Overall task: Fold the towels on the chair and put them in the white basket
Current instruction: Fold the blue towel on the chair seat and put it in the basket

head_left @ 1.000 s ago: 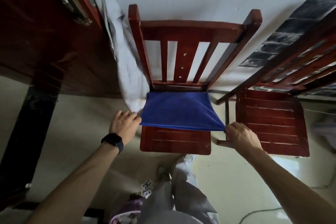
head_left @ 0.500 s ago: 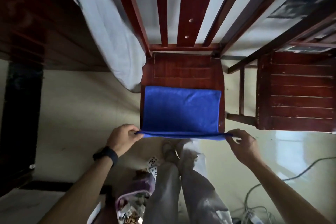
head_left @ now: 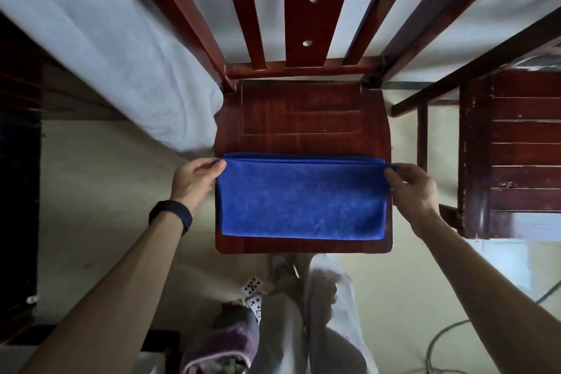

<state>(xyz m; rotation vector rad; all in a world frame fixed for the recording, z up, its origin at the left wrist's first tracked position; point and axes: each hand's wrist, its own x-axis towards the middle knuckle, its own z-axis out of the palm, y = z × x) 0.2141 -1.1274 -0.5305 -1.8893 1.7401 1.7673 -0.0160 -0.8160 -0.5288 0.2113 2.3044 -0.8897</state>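
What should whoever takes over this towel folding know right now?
Left hand pinches the left far corner of the blue terry towel; right hand pinches its right far corner.
Towel lies folded on the dark red wooden chair seat.
Done: at least one fold.
Left: finish folding, put it in the white basket (not in view). A pale cloth hanging left of the chair may be next.

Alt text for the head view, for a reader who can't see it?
A folded blue towel lies on a red wooden chair seat; the left hand and right hand pinch its far corners. A white cloth hangs at left.
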